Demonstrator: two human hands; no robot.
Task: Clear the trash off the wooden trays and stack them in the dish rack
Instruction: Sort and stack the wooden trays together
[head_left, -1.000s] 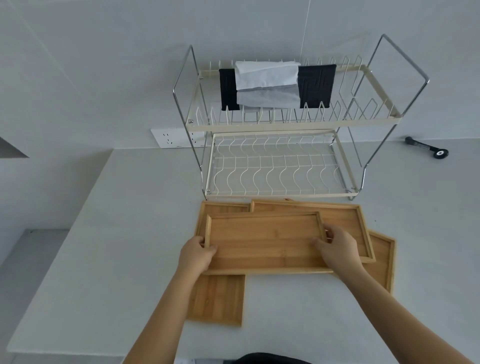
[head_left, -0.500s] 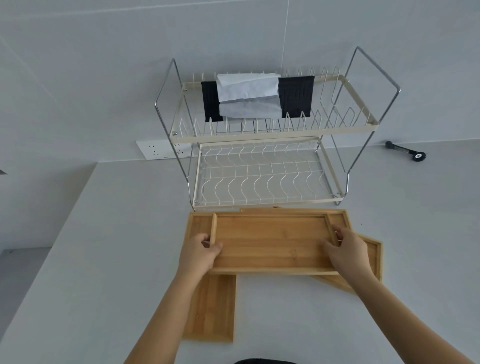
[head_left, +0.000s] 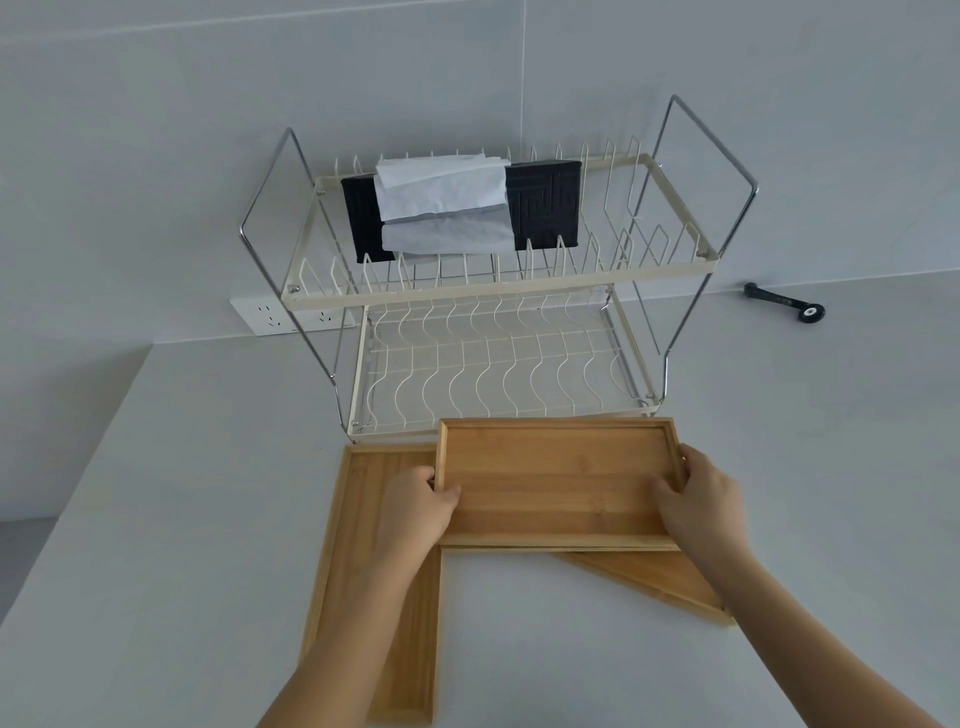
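Before the dish rack (head_left: 498, 296), both hands (head_left: 558, 506) grip the top wooden tray (head_left: 556, 483) by its ends.

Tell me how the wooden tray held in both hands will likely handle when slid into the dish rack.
The wooden tray looks like rigid bamboo, so it should stay flat without sagging. Its thin raised rim gives the left hand and right hand edges to pinch. It looks thin, so probably light, and its smooth base may slide on the dish rack wires.
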